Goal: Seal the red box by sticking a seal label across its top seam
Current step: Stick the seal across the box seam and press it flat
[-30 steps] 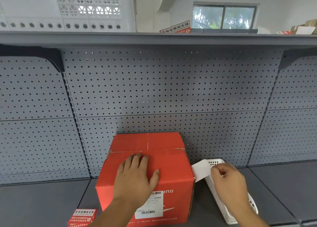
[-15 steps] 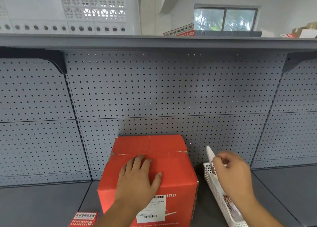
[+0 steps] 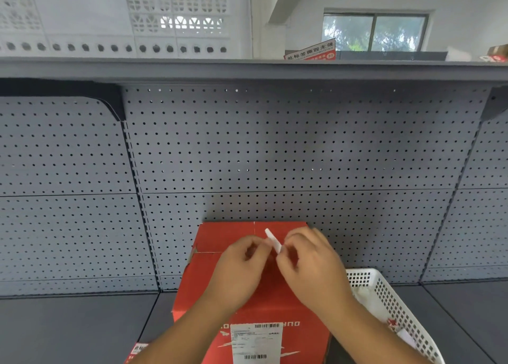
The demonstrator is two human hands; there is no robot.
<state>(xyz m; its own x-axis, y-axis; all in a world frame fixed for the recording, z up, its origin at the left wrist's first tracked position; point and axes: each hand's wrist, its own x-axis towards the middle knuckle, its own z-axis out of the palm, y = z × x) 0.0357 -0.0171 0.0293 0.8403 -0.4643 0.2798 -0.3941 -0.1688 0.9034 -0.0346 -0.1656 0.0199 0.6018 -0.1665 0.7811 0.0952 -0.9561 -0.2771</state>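
The red box (image 3: 228, 237) stands on the grey shelf against the pegboard, its top flaps closed with a seam running front to back. Both hands hover over the top of the box. My right hand (image 3: 310, 264) pinches a white seal label (image 3: 273, 240), seen edge-on and tilted. My left hand (image 3: 242, 264) meets it from the left, fingertips at the label's lower end. Whether the left fingers grip the label is hard to tell. A white shipping label (image 3: 255, 341) is stuck on the box's front face.
A white perforated plastic basket (image 3: 395, 303) sits right of the box, with scraps inside. A small red label pack (image 3: 137, 350) lies on the shelf (image 3: 68, 330) at the box's lower left. The pegboard wall (image 3: 275, 157) rises behind; an upper shelf (image 3: 247, 68) overhangs.
My right hand carried the white label from over the basket leftward to above the box top. My left hand lifted off the box's front and rose to meet it.
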